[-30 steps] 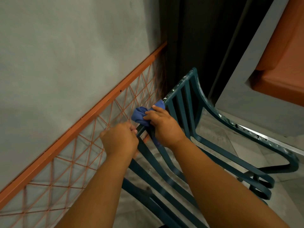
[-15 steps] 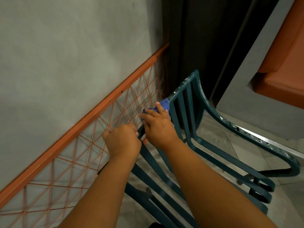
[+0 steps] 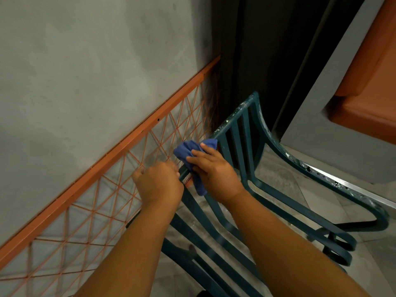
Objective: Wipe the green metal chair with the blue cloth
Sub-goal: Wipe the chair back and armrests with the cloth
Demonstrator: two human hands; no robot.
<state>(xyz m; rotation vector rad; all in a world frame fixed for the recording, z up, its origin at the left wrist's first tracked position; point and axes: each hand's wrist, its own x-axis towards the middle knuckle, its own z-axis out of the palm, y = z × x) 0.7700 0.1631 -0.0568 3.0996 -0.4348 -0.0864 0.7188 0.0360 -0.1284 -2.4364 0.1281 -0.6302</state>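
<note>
My right hand (image 3: 214,170) keeps a closed grip on the crumpled blue cloth (image 3: 188,150), pressing it against the top rail of the dark green slatted metal chair (image 3: 242,129); one end of the cloth hangs down below my palm. My left hand (image 3: 157,182) is curled tight around the same rail just beside it, the two hands almost touching. The chair's paint is chipped white along the rail and the curved armrest. Just behind the chair runs an orange metal lattice railing (image 3: 120,146) against a grey concrete wall (image 3: 85,61).
</note>
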